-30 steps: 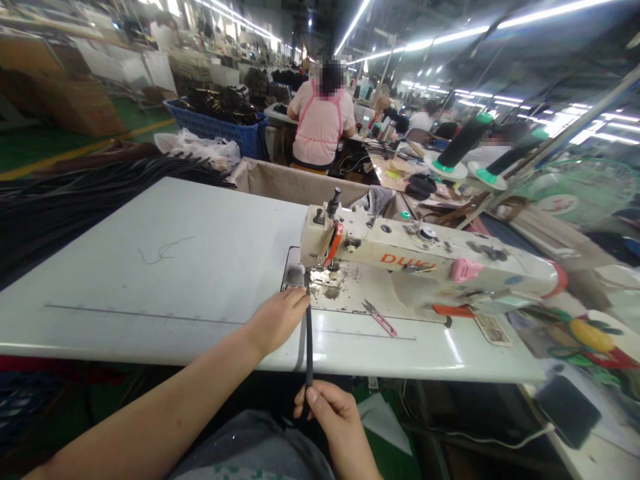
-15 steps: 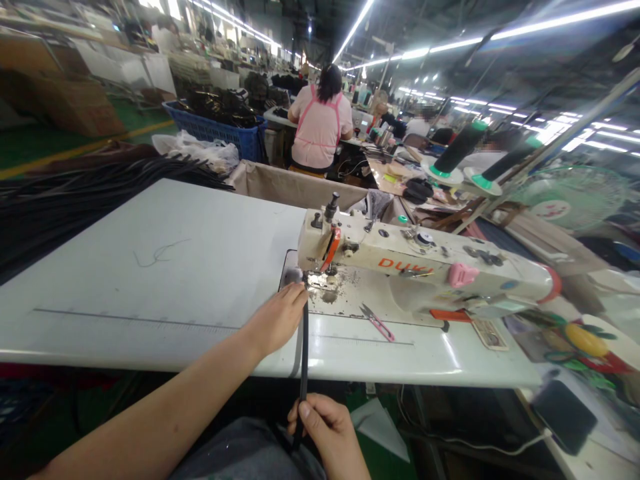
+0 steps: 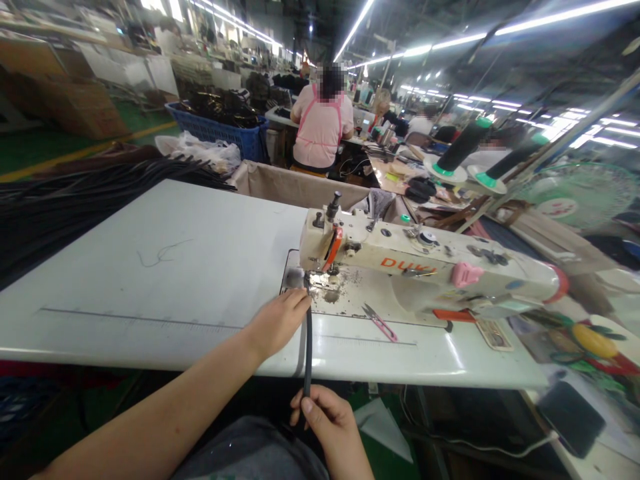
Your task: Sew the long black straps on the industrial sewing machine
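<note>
A narrow black strap runs from under the presser foot of a sewing machine toward me, over the table's front edge. My left hand lies just in front of the needle area, its fingers closed together on the strap's left side; the fingertips' undersides are hidden. Below the table edge, my right hand pinches the strap between thumb and fingers. Right of the strap, a pair of pink-handled thread snips rests on the machine bed and table.
A white tabletop with a printed ruler line carries loose thread. Many black strips are heaped at the left. Behind stand a cloth-lined bin, a blue crate and a seated person. A phone lies at lower right.
My left hand has slid slightly back toward me from the needle area. My right hand is a little higher, and the strap between the hands bows slightly. The whole view has shifted a little.
</note>
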A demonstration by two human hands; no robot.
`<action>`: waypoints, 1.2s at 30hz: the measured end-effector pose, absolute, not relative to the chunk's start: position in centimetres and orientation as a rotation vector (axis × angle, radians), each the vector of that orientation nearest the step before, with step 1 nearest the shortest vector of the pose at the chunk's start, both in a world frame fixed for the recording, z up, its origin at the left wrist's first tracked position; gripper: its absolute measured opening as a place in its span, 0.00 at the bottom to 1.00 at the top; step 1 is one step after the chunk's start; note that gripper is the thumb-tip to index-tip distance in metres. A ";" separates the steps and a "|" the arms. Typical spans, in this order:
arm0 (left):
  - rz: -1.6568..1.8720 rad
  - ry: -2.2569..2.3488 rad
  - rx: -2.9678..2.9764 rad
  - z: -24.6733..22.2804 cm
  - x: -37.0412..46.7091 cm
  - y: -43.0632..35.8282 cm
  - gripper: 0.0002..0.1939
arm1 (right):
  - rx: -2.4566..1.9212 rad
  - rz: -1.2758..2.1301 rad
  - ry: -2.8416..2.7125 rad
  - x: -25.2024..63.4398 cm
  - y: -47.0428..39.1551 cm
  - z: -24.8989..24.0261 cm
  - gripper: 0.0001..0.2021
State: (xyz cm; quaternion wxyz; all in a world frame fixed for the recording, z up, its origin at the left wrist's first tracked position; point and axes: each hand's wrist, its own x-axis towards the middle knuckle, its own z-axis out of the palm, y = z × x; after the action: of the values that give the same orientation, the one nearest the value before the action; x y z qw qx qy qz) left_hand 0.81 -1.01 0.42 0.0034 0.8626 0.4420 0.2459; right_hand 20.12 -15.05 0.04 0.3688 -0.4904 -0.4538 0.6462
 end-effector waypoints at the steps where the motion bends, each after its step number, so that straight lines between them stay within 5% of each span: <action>1: 0.776 1.386 2.713 0.4 0.8 -1.0 0.14 | -1.239 1.661 -1.183 20.2 -15.0 0.1 0.23; 36: 0.773 1.396 2.747 -0.1 0.5 -0.9 0.12 | -1.281 1.683 -1.121 19.8 -14.6 2.9 0.23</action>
State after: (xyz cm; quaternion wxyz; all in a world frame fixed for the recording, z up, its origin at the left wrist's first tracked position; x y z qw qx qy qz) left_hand 0.45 -0.90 -0.09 -0.0176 0.8645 0.4394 0.2432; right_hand 19.75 -14.62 2.93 0.3652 -0.4982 -0.4359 0.6545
